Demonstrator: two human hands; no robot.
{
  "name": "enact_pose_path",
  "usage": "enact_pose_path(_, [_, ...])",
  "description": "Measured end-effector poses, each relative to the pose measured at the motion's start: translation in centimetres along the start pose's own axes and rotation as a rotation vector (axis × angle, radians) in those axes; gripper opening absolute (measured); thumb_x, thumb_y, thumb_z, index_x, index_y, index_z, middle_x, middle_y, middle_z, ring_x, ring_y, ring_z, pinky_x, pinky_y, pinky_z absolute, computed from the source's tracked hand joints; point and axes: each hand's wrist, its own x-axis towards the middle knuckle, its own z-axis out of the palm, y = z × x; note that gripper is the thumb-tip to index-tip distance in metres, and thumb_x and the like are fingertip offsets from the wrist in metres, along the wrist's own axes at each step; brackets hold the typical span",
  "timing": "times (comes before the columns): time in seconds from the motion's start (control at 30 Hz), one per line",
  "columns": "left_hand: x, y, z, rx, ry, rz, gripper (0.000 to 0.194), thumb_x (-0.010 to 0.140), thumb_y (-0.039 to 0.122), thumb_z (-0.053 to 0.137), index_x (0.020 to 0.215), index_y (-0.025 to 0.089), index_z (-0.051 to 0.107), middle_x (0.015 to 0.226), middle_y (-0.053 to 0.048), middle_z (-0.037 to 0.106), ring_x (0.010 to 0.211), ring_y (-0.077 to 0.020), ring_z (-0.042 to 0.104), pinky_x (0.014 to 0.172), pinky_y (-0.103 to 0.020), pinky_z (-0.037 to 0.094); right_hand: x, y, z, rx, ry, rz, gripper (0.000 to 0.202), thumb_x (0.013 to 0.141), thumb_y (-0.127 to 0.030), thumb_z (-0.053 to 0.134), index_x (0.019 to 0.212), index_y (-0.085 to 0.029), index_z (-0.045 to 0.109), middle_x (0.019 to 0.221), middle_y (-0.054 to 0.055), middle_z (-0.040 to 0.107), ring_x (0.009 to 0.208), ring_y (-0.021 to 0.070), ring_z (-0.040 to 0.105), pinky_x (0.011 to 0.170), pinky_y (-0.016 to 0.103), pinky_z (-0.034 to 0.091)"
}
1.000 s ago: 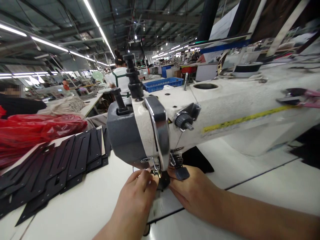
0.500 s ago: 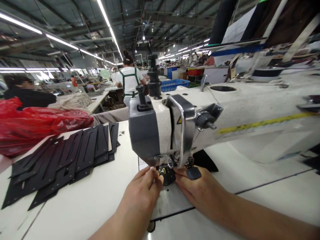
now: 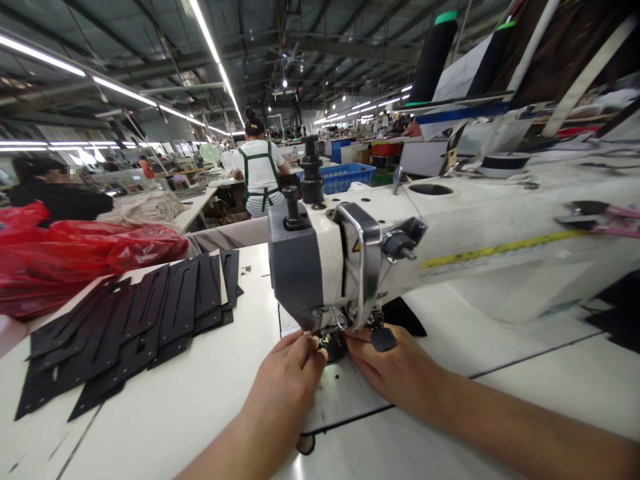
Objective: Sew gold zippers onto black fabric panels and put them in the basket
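Observation:
A white and grey sewing machine (image 3: 296, 267) stands before me, its needle area low in the middle of the view. Under its head lies a small black piece of material (image 3: 337, 349) with pale gold marks on it. My left hand (image 3: 285, 380) pinches the left edge of this piece between thumb and fingers. From the other side my right hand (image 3: 407, 367) grips its right edge, the fingertips partly hidden behind the machine's dark lever plate (image 3: 383, 339). More black material (image 3: 404, 315) shows behind the right hand. The needle tip is too small to make out.
Several black cut pieces (image 3: 165, 303) lie overlapping on the white table (image 3: 255, 393) at the left, next to a red plastic bag (image 3: 90, 260). Pink-handled snips (image 3: 615, 217) rest on the machine arm. Co-workers (image 3: 260, 167) sit farther back, near a blue crate (image 3: 345, 177).
Less of the black piece shows between my hands, and it sits slightly farther back under the machine head. Both hands keep their grip. The camera view has shifted a little.

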Motion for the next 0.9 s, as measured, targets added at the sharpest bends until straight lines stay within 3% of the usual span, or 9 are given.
enact_pose_path(0.53, [0.2, -0.1, 0.1, -0.005, 0.055, -0.012, 0.011, 0.085, 0.009, 0.049, 0.08, 0.012, 0.058, 0.079, -0.008, 0.06, 0.071, -0.0183, 0.057, 0.068, -0.033, 0.053, -0.4, 0.2, 0.4, -0.024, -0.011, 0.001, 0.027, 0.084, -0.009, 0.036, 0.076, -0.015, 0.061, 0.072, 0.007, 0.063, 0.067, 0.0198, 0.061, 0.061, 0.03, 0.049])
enact_pose_path(0.73, [0.2, -0.4, 0.4, -0.025, 0.049, -0.03, 0.009, 0.083, 0.008, 0.051, 0.081, 0.013, 0.058, 0.081, -0.007, 0.06, 0.072, -0.0181, 0.058, 0.068, -0.032, 0.053, -0.3, 0.5, 0.3, 0.014, -0.032, 0.029, 0.024, 0.085, -0.012, 0.039, 0.079, -0.016, 0.062, 0.079, 0.007, 0.064, 0.08, 0.0199, 0.06, 0.072, 0.031, 0.048])
enact_pose_path(0.9, [-0.1, 0.0, -0.7, -0.025, 0.063, -0.063, 0.011, 0.082, 0.006, 0.051, 0.082, 0.014, 0.058, 0.085, -0.006, 0.061, 0.079, -0.0192, 0.059, 0.074, -0.036, 0.053, -1.2, 1.5, -1.9, -0.268, -0.084, 0.163, 0.017, 0.08, -0.021, 0.049, 0.088, -0.012, 0.06, 0.094, 0.015, 0.06, 0.093, 0.028, 0.054, 0.081, 0.045, 0.046])
